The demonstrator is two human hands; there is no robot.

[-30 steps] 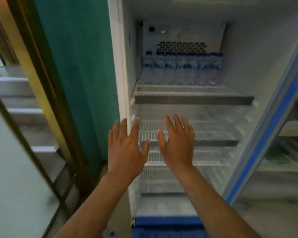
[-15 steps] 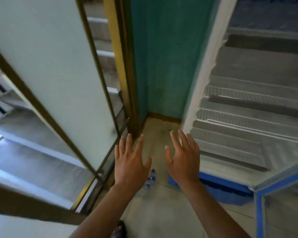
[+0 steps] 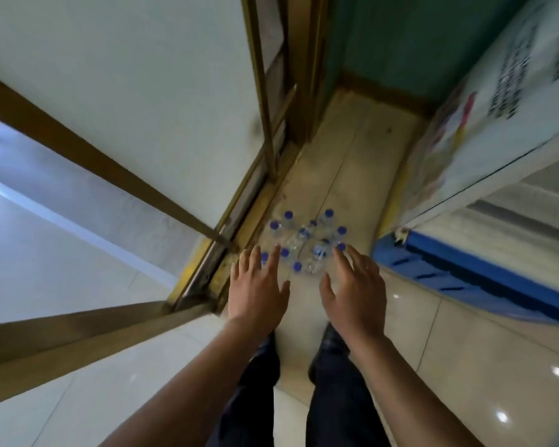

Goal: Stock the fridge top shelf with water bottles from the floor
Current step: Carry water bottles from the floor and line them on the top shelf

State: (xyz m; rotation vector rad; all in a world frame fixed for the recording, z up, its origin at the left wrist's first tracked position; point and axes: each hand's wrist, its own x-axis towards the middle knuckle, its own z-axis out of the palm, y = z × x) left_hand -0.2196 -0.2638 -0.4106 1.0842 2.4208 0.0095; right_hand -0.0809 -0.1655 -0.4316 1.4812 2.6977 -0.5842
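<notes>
Head view: you stand over a cluster of water bottles (image 3: 305, 245) on the tiled floor (image 3: 465, 343), both arms stretched down toward them, your legs visible below between the forearms. The bottles are clear with blue caps, upright and packed close together, sitting in the narrow strip between the gold-framed glass door (image 3: 162, 195) on the left and the fridge (image 3: 484, 150) on the right, whose blue base runs along the near right of the group. Your left hand (image 3: 257, 287) is spread flat with fingers straight, holding nothing, its fingertips over the near-left caps; your right hand (image 3: 355, 287) is likewise released and empty, fingers slightly bent, its tips at the near-right caps (whether either hand actually touches a cap cannot be told from this angle). The top shelf is out of sight here.

The step in hand looks like the reach for the next load. To do it well, go for the nearest bottles on each side rather than reaching across the cluster, since a sleeve or wrist dragged over the tight group could topple several. Close round the body below the cap, not the cap alone, because thin plastic may flex and slip. Lift straight up before turning right toward the fridge, and keep clear of the door frame on your left
</notes>
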